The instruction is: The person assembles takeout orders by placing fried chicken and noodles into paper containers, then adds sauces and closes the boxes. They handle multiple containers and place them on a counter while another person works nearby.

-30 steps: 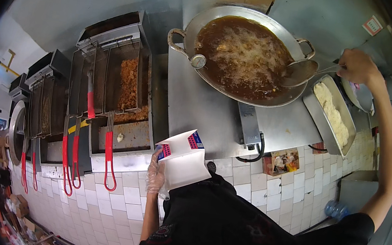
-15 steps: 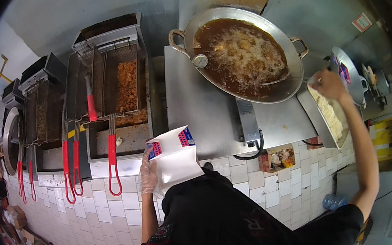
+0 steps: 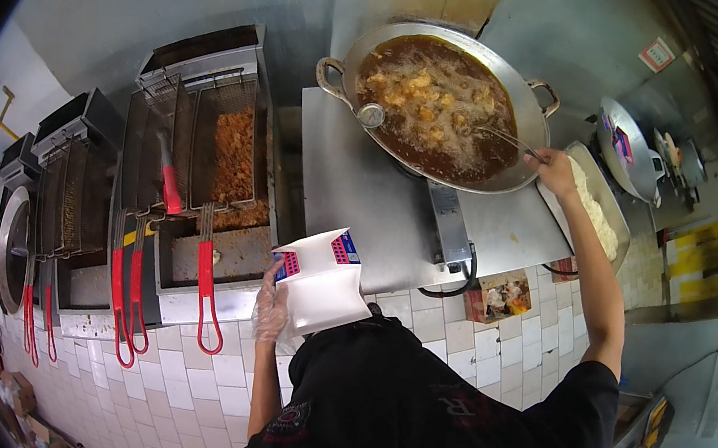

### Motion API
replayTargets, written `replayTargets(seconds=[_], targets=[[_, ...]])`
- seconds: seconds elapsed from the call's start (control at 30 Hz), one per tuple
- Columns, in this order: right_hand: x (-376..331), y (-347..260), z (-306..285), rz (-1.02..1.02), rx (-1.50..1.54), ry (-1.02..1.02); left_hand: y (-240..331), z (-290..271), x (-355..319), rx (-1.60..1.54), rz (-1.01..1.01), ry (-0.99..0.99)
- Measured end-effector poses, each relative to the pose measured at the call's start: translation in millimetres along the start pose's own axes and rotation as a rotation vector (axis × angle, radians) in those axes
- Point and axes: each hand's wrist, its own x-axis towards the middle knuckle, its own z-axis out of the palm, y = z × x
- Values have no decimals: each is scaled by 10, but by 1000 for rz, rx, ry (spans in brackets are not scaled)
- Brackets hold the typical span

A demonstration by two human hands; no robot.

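A white paper carton with red and blue printed corners (image 3: 320, 280) is gripped in the left hand (image 3: 273, 308), which is covered by a clear plastic glove and held close to the body, at the near edge of the stainless steel tabletop (image 3: 364, 188). The right hand (image 3: 556, 170) is stretched out to the far right, its grip closed around the thin handle of a wire skimmer (image 3: 502, 138), whose head is dipped into the large round metal wok of brown bubbling oil (image 3: 437, 103). Pale pieces of food are seen floating in the oil, and a small metal ladle (image 3: 370, 115) is rested at the wok's left rim. Just beside the right hand, a rectangular metal tray of pale battered food (image 3: 595, 210) is placed. To the left of the tabletop, a deep fryer with red-handled wire baskets (image 3: 215, 178) is stood, one basket being filled with brown fried crumbs.
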Motion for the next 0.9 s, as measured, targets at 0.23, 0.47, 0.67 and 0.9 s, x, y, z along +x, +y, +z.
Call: replayTargets(seconds=[0.23,0.47,0.67,0.9], targets=[[-267,-160,-538,-23,-244,60,-176,-72,-18,9,3,57],[-253,-607,-944,-143,-752,87,-225,-38,7,30,2,10],[-77,-1061,-1371,-226,-937,7,-118,-71,31,39,6,-37],[6,-1590,-1865,-206,-1072,-66,-184,-130,-11,69,2,-13]])
